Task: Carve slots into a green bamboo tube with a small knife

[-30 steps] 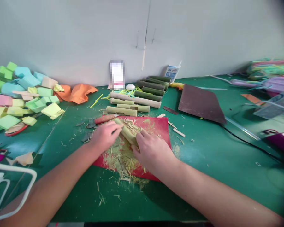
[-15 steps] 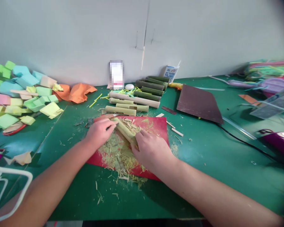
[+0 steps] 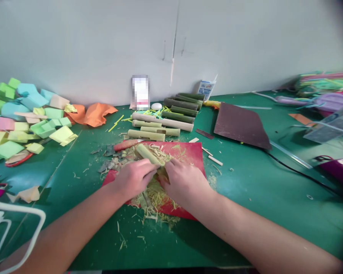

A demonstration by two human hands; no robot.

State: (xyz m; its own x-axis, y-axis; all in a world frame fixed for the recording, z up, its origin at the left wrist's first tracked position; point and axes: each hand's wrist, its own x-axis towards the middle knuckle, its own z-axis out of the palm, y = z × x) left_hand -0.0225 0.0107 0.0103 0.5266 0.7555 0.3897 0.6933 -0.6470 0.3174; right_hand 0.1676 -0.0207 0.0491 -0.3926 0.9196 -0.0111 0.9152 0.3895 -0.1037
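Note:
A pale bamboo tube (image 3: 148,154) lies slantwise above the red sheet (image 3: 193,152), among shavings and dust. My right hand (image 3: 184,179) is closed round its near end. My left hand (image 3: 135,177) is closed in a pinch close beside the right, over the tube. A thin dark edge, seemingly a folded piece of sandpaper (image 3: 157,167), shows at its fingertips; the rest is hidden by the fingers. Just beyond the left hand is a reddish handle (image 3: 127,144), partly among the scraps.
Several cut bamboo tubes (image 3: 162,121) lie in a row behind the sheet. A dark brown sheet (image 3: 240,123) is to the right with a black cable (image 3: 297,167). Folded coloured papers (image 3: 31,95) fill the left. A phone (image 3: 140,91) leans on the wall.
My left hand has slid right and nearer along the bamboo tube, up to my right hand, uncovering the reddish handle. My right hand keeps its grip on the tube.

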